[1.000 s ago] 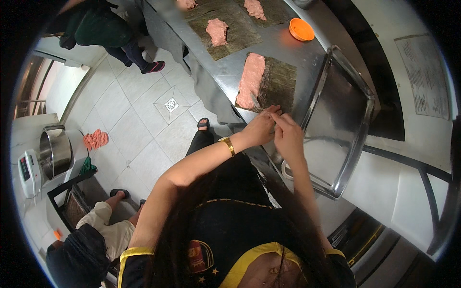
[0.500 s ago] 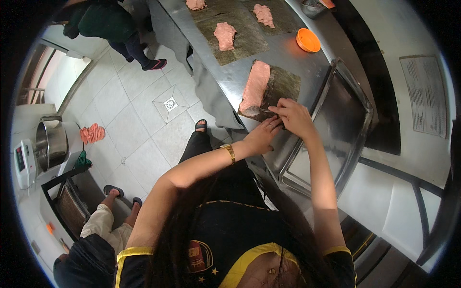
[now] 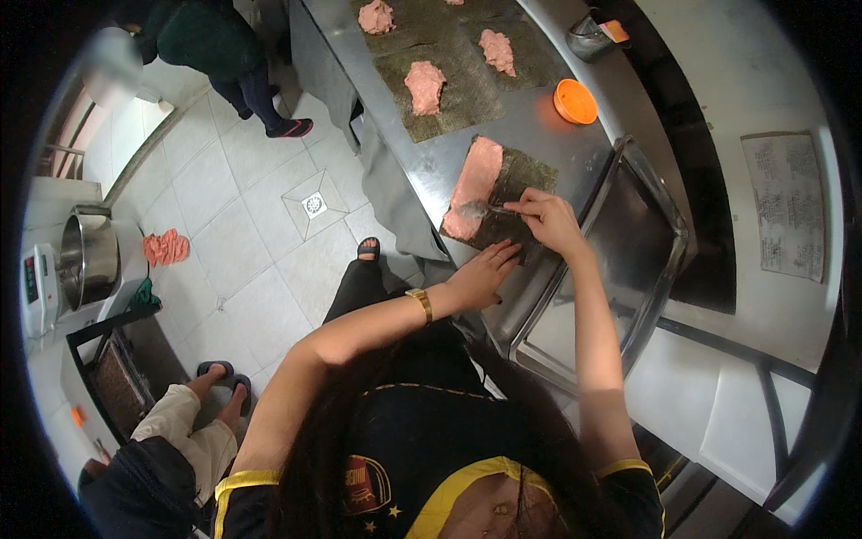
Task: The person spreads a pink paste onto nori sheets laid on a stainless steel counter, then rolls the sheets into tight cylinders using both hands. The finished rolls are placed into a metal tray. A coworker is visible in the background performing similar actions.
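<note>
A dark green seaweed sheet [image 3: 532, 172] lies on the steel table, its left part covered by a long flattened strip of pink meat paste [image 3: 478, 172]. My right hand [image 3: 555, 223] is closed round the handle of a metal spoon [image 3: 473, 209]. The spoon's bowl rests on the near part of the paste. My left hand [image 3: 483, 275] is open, its fingers stretched out over the near edge of the sheet. Farther up the table, more seaweed sheets [image 3: 467, 94] carry lumps of pink paste [image 3: 425, 88].
An orange bowl [image 3: 575, 101] stands beyond the sheet, with a metal container [image 3: 588, 36] behind it. To the right lies a rectangular metal tray [image 3: 678, 229]. Two other people are at the left, one by the table's far end [image 3: 310, 40]. A mixing bowl [image 3: 88, 256] sits at far left.
The spoon has moved a little up along the paste strip, away from the near edge. My left hand stays at the sheet's near edge. The whole view has shifted slightly.
</note>
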The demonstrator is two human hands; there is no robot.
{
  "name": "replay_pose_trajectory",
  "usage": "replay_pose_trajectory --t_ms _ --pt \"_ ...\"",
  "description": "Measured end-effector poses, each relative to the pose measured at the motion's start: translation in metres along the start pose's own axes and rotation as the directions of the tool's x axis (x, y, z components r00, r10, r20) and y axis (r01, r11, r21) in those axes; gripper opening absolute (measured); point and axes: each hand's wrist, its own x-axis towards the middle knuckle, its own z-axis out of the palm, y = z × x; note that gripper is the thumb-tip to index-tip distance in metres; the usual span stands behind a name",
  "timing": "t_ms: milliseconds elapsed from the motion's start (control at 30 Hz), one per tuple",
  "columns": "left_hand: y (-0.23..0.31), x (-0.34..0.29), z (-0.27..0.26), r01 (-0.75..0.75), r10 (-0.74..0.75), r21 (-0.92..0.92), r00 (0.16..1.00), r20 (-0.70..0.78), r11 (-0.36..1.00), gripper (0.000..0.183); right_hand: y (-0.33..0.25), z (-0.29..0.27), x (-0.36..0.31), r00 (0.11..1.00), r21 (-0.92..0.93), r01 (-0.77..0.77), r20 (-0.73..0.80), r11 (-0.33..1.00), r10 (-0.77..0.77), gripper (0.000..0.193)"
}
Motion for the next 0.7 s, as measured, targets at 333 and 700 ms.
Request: replay_pose_trajectory --t_ms 333,700 --pt "0.004 -0.001 -0.007 -0.02 0.016 -0.109 0.999 -0.035 0.994 0.083 0.03 0.001 0.004 0.993 0.009 0.032 -0.115 0.999 -0.031 0.027" --pt "-0.019 -0.09 -0.112 0.172 -0.181 -0.298 0.984 -0.003 0.939 0.044 0.154 0.015 0.059 0.596 0.927 -0.041 -0.276 0.372 0.754 0.024"
